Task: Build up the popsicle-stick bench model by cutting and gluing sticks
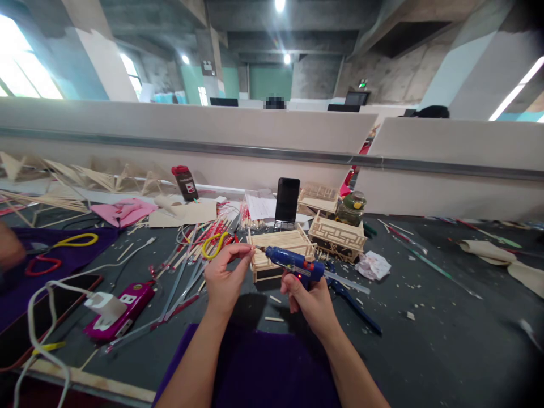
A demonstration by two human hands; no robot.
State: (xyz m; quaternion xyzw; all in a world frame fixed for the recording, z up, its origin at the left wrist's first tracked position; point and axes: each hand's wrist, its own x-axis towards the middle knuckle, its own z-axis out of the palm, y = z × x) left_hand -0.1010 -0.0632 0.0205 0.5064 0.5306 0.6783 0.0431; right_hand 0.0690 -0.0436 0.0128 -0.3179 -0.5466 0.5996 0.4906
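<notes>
My right hand (313, 300) is wrapped around a blue hot glue gun (287, 259). A clear glue stick (348, 282) pokes out of the gun's back end, and its nozzle points left toward my other fingertips. My left hand (225, 277) is closed in a pinch at the nozzle; whatever lies between the finger and thumb is too small to make out. Just behind both hands stands a small box-like frame of thin wooden sticks (293, 241), partly covered by the gun. Blue-handled pliers (359, 309) lie beside my right hand.
Two more stick models (338, 235) (318, 198), a phone on a stand (287, 201), a jar (352, 208) and crumpled paper (373, 265) stand behind. Left are yellow-handled scissors (210, 245), a magenta power strip (131, 303) with a white cable, and another person's hand (11, 249).
</notes>
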